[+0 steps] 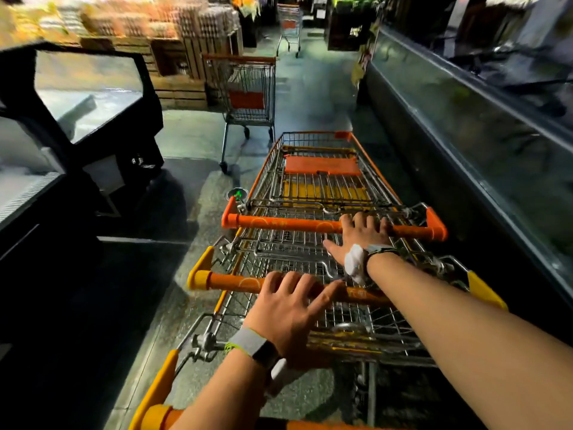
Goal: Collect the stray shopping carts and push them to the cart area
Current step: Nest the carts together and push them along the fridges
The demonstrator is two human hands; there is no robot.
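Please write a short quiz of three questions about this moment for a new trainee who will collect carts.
1. True or false: the right hand rests on the front cart handle.
2. Which handle does the left hand hold? A) the second cart handle B) the lone cart's handle
3. How many stray carts stand alone ahead in the aisle?

Key: 1 true. 2 A. 3 two: the near stray cart and the far stray cart.
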